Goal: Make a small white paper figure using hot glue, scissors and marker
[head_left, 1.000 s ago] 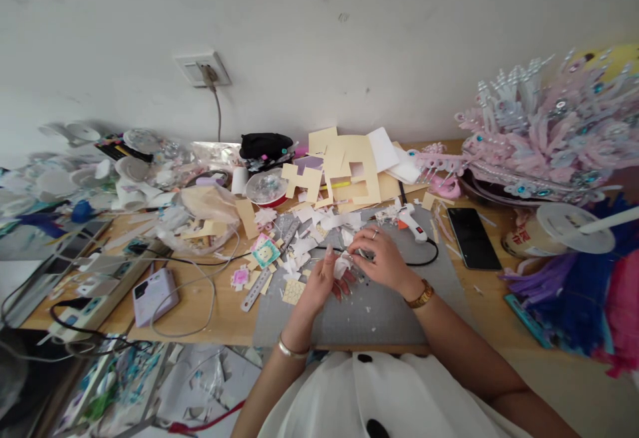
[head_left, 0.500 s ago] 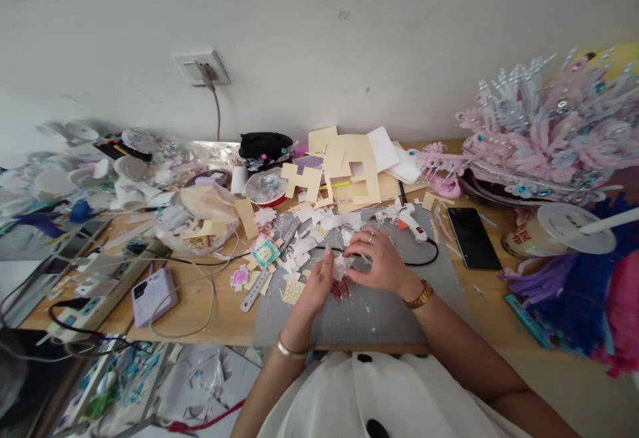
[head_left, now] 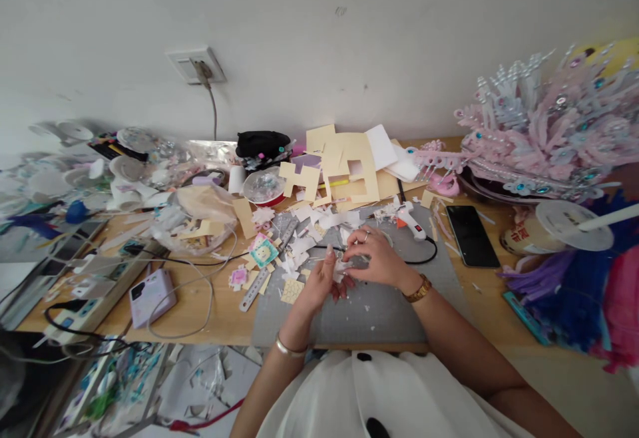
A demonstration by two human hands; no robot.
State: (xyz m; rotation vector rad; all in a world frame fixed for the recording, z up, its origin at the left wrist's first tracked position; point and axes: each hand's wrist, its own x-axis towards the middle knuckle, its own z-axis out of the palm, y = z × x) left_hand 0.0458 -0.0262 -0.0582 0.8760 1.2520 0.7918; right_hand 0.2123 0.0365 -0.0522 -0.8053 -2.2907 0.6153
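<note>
Open: near part of grey cutting mat (head_left: 362,323) between the forearms (head_left: 452,338), tiny scraps (head_left: 367,307) only; bench (head_left: 486,321) strip right of mat, nearer than smartphone (head_left: 472,237). Blocked: paper scraps (head_left: 303,245) beyond left hand (head_left: 322,283), glue gun (head_left: 412,221) and its looped cable (head_left: 433,253) beyond right hand (head_left: 374,258), metal ruler (head_left: 255,289) left of left hand, drink cup (head_left: 526,235) right of smartphone.
</note>
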